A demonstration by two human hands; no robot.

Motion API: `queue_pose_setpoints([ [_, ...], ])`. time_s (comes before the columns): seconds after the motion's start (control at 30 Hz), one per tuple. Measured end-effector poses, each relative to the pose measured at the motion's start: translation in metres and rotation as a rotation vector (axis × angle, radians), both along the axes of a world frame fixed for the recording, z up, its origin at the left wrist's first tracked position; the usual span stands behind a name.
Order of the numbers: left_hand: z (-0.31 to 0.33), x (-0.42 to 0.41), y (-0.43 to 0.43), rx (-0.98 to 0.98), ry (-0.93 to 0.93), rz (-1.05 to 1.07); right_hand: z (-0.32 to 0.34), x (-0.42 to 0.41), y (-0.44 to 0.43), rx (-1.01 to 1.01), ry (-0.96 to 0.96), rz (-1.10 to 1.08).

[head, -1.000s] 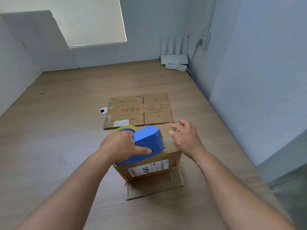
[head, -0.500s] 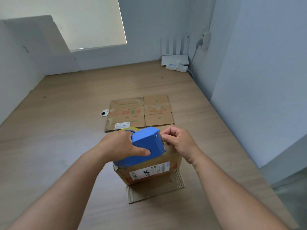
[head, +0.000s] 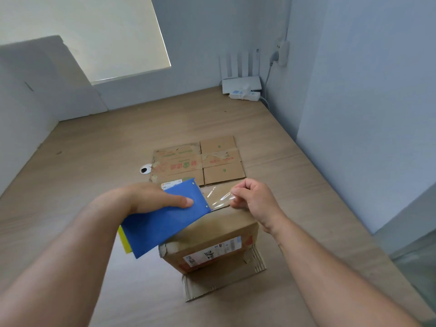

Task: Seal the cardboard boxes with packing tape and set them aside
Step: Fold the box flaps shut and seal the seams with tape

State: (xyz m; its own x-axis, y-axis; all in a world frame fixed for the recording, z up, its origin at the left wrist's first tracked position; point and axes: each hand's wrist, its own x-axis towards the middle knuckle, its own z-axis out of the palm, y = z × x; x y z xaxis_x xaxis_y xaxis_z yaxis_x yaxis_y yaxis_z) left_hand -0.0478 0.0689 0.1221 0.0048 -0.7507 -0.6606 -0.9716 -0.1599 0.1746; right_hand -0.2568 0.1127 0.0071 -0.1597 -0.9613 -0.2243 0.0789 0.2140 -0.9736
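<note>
A closed cardboard box (head: 213, 234) sits on a scrap of corrugated card (head: 224, 283), low in the middle of a wooden surface (head: 82, 175). Just above its top, the left hand (head: 151, 199) wraps around a blue tape dispenser (head: 165, 223), thumb pressed on its side. The right hand (head: 256, 199) pinches the free end of a clear strip of tape (head: 218, 197) between thumb and curled fingers, drawn out and apparently not yet stuck down. Sealing looks barely begun: no fresh tape shows across the top, and a flattened box (head: 200, 161) lies unbuilt at 12 o'clock. A wall (head: 365, 138) stands close at 3 o'clock; open room for setting boxes aside lies toward 9 and 10 o'clock
</note>
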Motion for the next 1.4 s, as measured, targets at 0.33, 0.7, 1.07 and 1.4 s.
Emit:
queue_pose_setpoints([
  [0.33,-0.005,-0.071,-0.025,0.108,-0.116,-0.131,-0.025,-0.026,0.019,0.111,0.175,-0.236],
  [0.7,-0.001,-0.082,-0.021,0.149,-0.100,-0.120,-0.041,-0.035,0.009,0.225,0.079,-0.227],
  [1.07,0.001,-0.087,-0.020,0.153,-0.110,-0.087,-0.082,-0.030,0.019,0.571,0.185,-0.171],
  [1.4,-0.004,-0.085,-0.019,0.113,-0.126,-0.043,-0.034,-0.005,0.007,0.140,0.689,-0.148],
])
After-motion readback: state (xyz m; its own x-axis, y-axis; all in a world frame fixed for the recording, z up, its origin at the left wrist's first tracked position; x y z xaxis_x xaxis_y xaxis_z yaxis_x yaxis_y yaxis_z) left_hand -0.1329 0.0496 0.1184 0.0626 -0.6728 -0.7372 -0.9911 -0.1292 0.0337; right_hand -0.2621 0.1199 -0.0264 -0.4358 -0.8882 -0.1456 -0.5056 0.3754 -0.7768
